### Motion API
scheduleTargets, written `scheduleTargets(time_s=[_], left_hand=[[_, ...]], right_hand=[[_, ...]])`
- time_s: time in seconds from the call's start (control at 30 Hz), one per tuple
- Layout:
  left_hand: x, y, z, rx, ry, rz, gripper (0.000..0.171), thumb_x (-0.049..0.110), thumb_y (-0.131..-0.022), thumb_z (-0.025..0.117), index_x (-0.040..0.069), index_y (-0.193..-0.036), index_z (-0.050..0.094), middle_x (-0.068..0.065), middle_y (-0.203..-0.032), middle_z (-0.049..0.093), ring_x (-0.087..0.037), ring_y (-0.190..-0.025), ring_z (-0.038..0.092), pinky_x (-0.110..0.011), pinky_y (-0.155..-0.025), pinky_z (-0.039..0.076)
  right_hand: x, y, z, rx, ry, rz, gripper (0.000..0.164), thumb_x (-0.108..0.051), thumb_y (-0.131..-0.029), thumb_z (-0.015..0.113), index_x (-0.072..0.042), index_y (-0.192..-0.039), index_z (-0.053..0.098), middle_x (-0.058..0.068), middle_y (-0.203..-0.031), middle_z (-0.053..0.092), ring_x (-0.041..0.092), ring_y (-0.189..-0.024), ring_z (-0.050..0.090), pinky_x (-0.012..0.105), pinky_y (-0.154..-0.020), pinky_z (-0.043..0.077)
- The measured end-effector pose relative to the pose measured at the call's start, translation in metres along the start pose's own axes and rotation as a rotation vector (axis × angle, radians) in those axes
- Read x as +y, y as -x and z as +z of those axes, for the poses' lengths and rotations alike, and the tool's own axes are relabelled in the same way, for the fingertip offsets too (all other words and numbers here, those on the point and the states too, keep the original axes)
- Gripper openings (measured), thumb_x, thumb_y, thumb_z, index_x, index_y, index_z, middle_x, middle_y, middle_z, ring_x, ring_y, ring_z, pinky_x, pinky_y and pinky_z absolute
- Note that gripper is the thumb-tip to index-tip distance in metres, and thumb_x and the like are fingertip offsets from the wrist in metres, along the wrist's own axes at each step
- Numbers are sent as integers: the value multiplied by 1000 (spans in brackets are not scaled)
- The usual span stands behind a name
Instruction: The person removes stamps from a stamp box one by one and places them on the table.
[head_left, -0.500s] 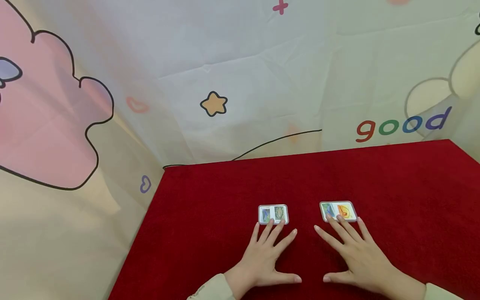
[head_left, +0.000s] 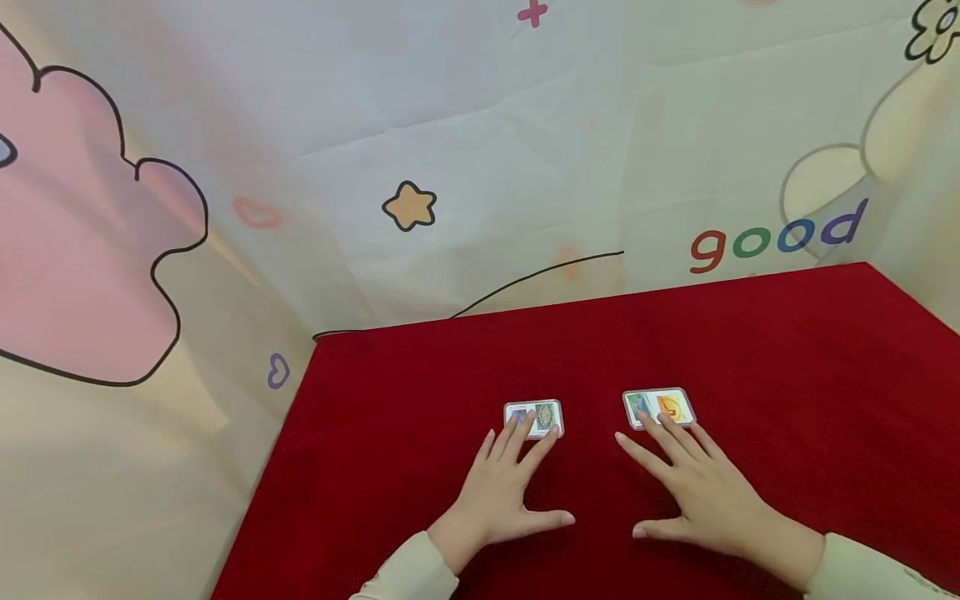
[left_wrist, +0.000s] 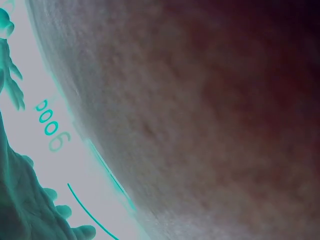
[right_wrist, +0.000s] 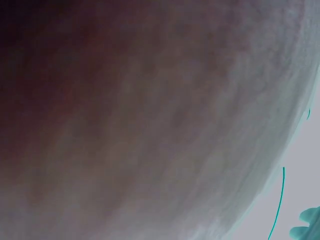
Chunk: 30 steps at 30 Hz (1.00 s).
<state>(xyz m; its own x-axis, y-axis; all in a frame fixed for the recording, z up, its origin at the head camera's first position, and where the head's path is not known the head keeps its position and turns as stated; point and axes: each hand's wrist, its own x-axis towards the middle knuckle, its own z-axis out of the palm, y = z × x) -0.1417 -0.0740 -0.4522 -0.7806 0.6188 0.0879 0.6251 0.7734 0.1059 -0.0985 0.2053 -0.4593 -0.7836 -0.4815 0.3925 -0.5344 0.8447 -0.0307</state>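
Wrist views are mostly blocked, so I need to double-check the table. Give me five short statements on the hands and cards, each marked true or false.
1. The left card and the right card lie on a red surface. True.
2. The two cards are stacked. False: they lie apart, side by side.
3. The left hand has its fingers extended. True.
4. The right hand is balled into a fist. False: its fingers are spread, some overlapping the right card in the head view.
5. The right card bears an orange picture. True.
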Motion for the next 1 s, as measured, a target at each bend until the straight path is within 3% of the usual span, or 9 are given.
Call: scheduleTargets(time_s=[0.1, 0.3, 0.6, 0.8, 1.0], left_hand=[[-1, 0, -2, 18, -5, 8, 94, 72, -76, 57, 30, -152, 21, -7, -158, 18, -29, -144, 22, -50, -111, 28], [-1, -3, -7, 12, 33, 8, 90, 67, -78, 59, 27, -151, 25, -9, -157, 19, -30, -143, 22, -48, -111, 28], [-12, -4, -18, 21, 146, -38, 84, 61, -80, 62, 23, -149, 30, -9, -155, 24, -28, -143, 23, -49, -108, 33], [-18, -12, -24, 11, 167, -62, 83, 59, -81, 62, 24, -149, 30, -8, -155, 25, -27, -141, 27, -49, -106, 35], [-27, -19, -31, 82, 189, -63, 84, 52, -80, 66, 23, -150, 29, -9, -154, 26, -28, -140, 28, -52, -108, 31]], right_hand=[[0, -3, -1, -39, -22, 2, 92, -70, -70, 66, -24, -144, 40, 15, -143, 44, 36, -128, 40, 58, -98, 34], [-3, -8, -5, -101, -48, 34, 91, -63, -70, 72, -22, -144, 40, 16, -139, 47, 35, -125, 44, 61, -98, 35], [-13, -30, -6, -105, -118, 29, 94, -56, -68, 77, -16, -144, 40, 17, -135, 50, 33, -125, 46, 61, -97, 36], [-16, -44, -11, -75, -129, 25, 91, -49, -67, 80, -12, -142, 43, 17, -129, 53, 36, -118, 50, 57, -95, 41], [-16, -60, -14, -34, -159, 49, 80, -44, -70, 79, -7, -134, 51, 16, -123, 55, 36, -114, 51, 57, -94, 41]])
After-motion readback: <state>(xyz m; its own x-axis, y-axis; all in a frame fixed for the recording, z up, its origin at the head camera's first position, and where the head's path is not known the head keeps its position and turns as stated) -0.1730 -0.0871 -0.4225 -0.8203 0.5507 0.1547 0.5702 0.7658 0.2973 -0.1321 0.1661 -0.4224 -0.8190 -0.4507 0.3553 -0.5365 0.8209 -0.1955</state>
